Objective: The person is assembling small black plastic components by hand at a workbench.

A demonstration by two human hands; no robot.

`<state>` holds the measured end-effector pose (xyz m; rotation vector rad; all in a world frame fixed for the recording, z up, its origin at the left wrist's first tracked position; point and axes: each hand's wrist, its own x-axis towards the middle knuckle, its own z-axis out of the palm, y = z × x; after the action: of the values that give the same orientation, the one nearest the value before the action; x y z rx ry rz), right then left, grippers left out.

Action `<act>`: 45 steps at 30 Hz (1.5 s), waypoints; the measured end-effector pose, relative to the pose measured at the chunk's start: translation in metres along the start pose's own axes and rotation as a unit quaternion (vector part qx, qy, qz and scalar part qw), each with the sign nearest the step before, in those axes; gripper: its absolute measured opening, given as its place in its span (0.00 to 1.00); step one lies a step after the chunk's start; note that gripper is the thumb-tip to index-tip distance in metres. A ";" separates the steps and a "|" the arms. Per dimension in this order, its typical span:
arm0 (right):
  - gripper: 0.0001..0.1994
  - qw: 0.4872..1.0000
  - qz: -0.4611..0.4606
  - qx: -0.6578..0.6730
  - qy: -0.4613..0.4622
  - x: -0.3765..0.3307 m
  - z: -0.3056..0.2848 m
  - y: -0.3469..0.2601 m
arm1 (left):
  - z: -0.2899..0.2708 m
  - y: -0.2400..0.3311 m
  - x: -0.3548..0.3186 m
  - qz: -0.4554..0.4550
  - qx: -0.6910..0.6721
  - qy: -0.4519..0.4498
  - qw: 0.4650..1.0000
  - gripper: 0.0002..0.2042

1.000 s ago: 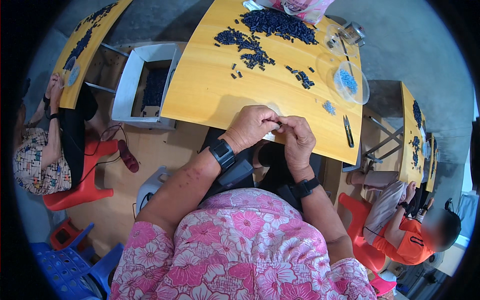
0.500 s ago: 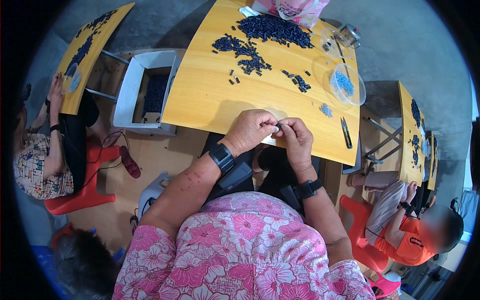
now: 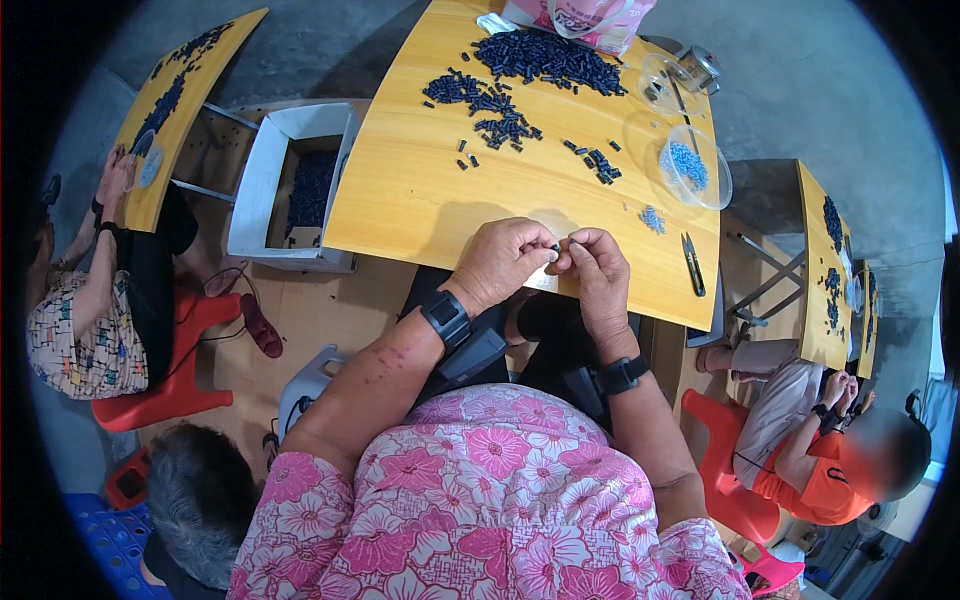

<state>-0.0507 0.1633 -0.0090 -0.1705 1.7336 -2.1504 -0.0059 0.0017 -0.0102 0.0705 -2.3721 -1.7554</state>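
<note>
My left hand (image 3: 505, 258) is closed in a pinch on a small dark piece (image 3: 556, 248) over the table's near edge. Close beside it, my right hand (image 3: 600, 275) pinches another small dark piece (image 3: 573, 242) between thumb and fingertips. A narrow gap separates the two pieces; their exact shape is too small to make out. Beyond my hands, short dark tube-like pieces (image 3: 548, 62) lie in a large heap and looser clusters. Tiny light-blue parts (image 3: 652, 220) form a little pile to the right of my right hand.
A clear bowl (image 3: 722, 178) holds more blue parts; a second clear container (image 3: 655, 85) stands behind it. Dark-handled snips (image 3: 693, 265) lie near the table's right edge. A pink bag (image 3: 600, 22) stands at the back. Left of the table sits a white box (image 3: 245, 215). People work at side tables.
My hands have parted slightly; the dark thing between their fingertips now shows as two separate pieces. Behind me at lower left, a person's head has shifted rightward. The right-hand co-worker's hands have moved.
</note>
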 end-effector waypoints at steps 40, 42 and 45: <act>0.11 0.971 0.188 -0.115 -0.088 0.014 -0.007 -0.036 | 0.001 0.006 -0.006 0.051 0.028 0.062 0.996 0.06; 0.11 0.968 0.196 -0.106 -0.118 0.016 -0.010 -0.036 | 0.001 0.005 -0.006 0.050 0.034 0.067 0.996 0.06; 0.11 0.966 0.201 -0.114 -0.118 0.015 -0.009 -0.038 | 0.002 0.005 -0.006 0.060 0.031 0.074 0.995 0.06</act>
<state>-0.0758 0.1726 0.0236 -0.1164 1.6998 -1.5753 -0.0001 0.0056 -0.0066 0.0632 -2.2750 -1.5647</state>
